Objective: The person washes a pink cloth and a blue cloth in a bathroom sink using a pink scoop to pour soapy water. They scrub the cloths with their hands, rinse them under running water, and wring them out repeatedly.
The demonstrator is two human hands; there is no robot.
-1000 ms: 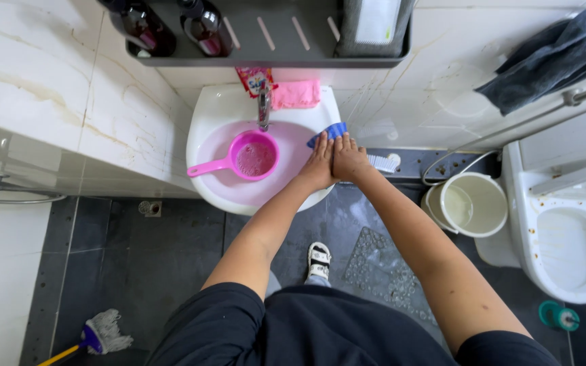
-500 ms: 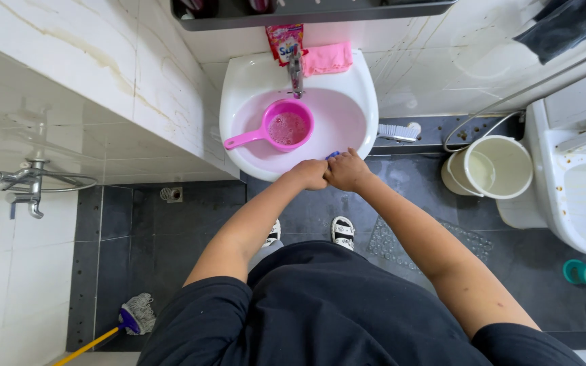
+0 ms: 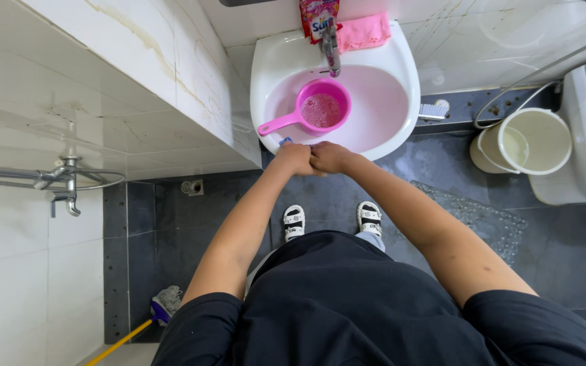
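At sink front rim, left hand and right hand are fisted together on a small blue item, probably a cloth; dripping onto dark floor tiles risks a slip.

A white sink holds a bright pink scoop with pinkish foam inside. On its far rim lie a pink cloth and a red sachet. At right stands a cream bucket. The floor is dark grey tile; walls are white with faint brown veining. The sandals are white with dark speckles, the shirt black. Near left, a mop has a yellow handle.
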